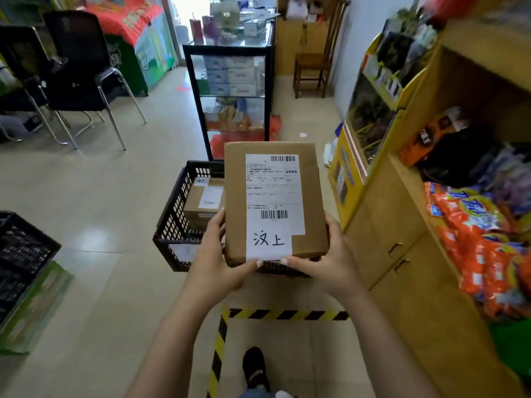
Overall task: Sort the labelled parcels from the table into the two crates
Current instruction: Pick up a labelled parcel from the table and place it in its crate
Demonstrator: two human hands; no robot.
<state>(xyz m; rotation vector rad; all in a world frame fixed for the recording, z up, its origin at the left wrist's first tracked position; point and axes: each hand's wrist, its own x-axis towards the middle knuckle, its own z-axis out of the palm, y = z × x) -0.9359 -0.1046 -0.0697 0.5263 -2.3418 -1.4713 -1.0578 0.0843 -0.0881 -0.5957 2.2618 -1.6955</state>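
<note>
Parcel (273, 201), mid-frame over crate (178, 214), looks stiff and probably light; both hands (218, 262) (330, 259) clasp its near corners.

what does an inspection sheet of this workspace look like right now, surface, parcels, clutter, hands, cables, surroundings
surface: tiled floor with striped hazard tape; no table in view
job's things: labelled parcel held above black crate, which holds another parcel; second black crate at left on a green box
clutter: orange snack packs on the right shelf
grippers: left hand and right hand grip the parcel's near end, fingers along its sides
cables: nothing seen
surroundings: glass display cabinet, black chairs, wooden chair, yellow rack
</note>
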